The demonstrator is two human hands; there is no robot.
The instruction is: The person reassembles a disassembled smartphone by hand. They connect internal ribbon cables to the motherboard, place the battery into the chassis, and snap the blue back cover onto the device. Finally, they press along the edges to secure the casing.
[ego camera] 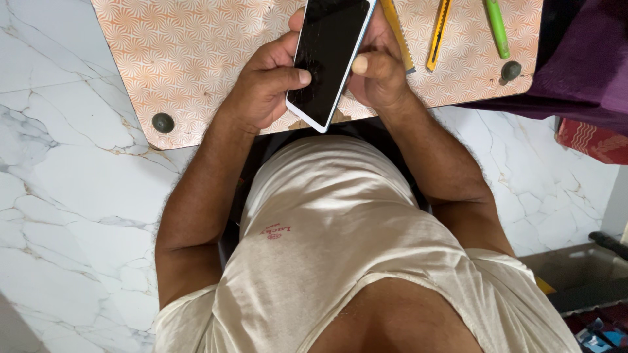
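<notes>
Left hand (265, 85) and right hand (376, 72), both closed around the cracked smartphone (329, 59) at upper centre, grip its 2 long edges; thin, slick, probably fragile glass.

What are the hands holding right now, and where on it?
Both the left hand and right hand hold a black-screened smartphone with cracked glass, gripping its long side edges.

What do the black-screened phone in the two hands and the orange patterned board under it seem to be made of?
The black-screened phone: a glossy glass front, judging by its reflections and fine cracks, with a pale rim, probably plastic or painted metal. The left hand and right hand hold it. The orange patterned board: likely laminated wood or plastic, smooth with a printed fan pattern and round dark studs at the corners.
</notes>
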